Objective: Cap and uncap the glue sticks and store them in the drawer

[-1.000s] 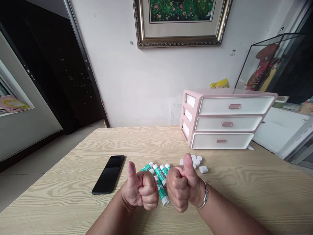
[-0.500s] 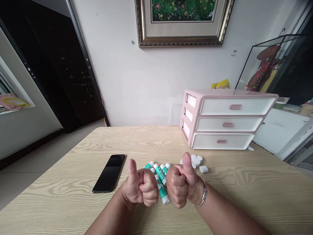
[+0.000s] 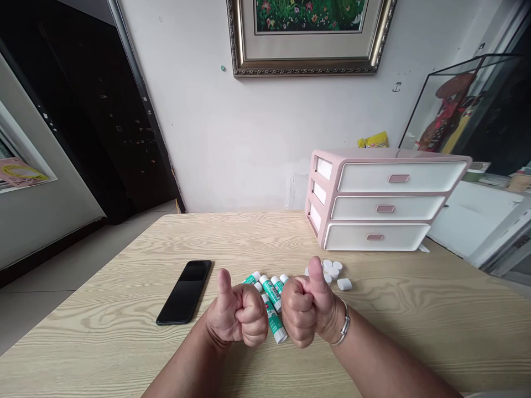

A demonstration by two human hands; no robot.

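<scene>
My left hand (image 3: 238, 312) is closed in a fist with the thumb pointing up, and nothing shows in it. Beside it, my right hand (image 3: 309, 307) makes the same thumb-up fist, also with nothing in it; a silver bracelet (image 3: 344, 326) circles that wrist. Several green and white glue sticks (image 3: 274, 319) lie on the table between and behind the fists, partly hidden by them. Past my right hand is a loose group of white caps (image 3: 333, 272), some covered by my thumb. One cap (image 3: 344, 284) lies slightly apart on its side.
A black phone (image 3: 185, 293) lies left of my left hand on the wooden table (image 3: 103, 331). At the back right stands a pink and white drawer unit (image 3: 385, 207), with a yellow packet (image 3: 375, 140) behind its top. A framed picture (image 3: 305, 66) hangs on the wall.
Both hands keep the same thumb-up fists. The whole view has shifted very slightly; the glue sticks, caps and phone stay in place.
</scene>
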